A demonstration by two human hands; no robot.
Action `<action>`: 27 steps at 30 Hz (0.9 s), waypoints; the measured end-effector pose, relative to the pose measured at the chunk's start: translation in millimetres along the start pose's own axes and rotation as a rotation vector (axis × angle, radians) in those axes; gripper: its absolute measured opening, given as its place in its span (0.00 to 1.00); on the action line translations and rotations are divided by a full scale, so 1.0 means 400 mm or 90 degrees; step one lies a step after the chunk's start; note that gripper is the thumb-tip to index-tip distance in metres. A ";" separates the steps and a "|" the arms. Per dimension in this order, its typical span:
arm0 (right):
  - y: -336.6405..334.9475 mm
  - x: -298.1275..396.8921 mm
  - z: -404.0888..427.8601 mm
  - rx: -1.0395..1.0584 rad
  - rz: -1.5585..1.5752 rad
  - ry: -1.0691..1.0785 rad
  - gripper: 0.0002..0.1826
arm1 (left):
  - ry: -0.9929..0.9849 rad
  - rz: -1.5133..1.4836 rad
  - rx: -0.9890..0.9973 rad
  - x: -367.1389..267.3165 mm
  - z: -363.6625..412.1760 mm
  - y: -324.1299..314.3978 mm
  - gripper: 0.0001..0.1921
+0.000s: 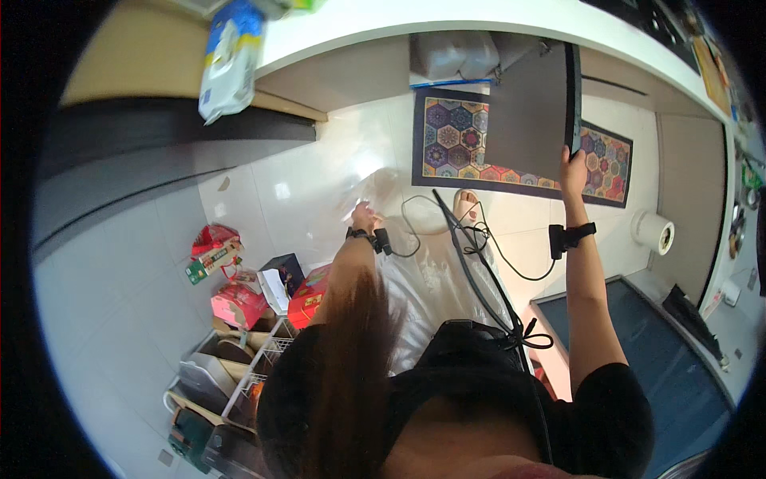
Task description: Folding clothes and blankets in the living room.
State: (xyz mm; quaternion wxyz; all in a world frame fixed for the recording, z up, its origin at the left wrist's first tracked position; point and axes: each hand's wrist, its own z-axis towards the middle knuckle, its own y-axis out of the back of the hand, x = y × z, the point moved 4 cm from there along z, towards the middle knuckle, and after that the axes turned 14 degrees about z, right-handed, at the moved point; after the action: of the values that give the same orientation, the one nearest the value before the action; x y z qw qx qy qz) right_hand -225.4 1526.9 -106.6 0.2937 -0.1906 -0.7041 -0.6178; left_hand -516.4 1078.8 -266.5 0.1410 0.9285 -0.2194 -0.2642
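Observation:
My right hand (574, 170) grips the dark edge of a grey cabinet door (526, 114), which stands swung out from beneath the white counter (383, 37). Through the opening, translucent plastic containers (458, 54) show inside the cabinet. Lower and further left, my left hand (362, 217) is closed on what looks like a clear plastic bag (380, 182). The bag is hard to make out against the glossy floor. Each wrist wears a black strapped device with a cable running towards my waist.
A patterned mat (449, 138) lies partly behind the door. A white cylindrical bin (652, 232) stands on the right. Red boxes (239, 302) and a wire rack (263, 359) line the left wall. A wipes pack (230, 66) overhangs the counter edge. Cables (473, 263) hang before me.

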 end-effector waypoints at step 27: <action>0.115 0.109 0.029 -0.019 -0.083 0.173 0.17 | -0.740 1.629 -0.606 -0.933 -0.002 -0.381 0.13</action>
State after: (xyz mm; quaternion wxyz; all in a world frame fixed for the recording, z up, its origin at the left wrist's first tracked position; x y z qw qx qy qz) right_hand -231.3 1541.6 -44.0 0.3427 -0.0637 -0.6596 -0.6659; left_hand -750.5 1390.7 -163.5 0.4504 -0.2559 -0.7873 -0.3344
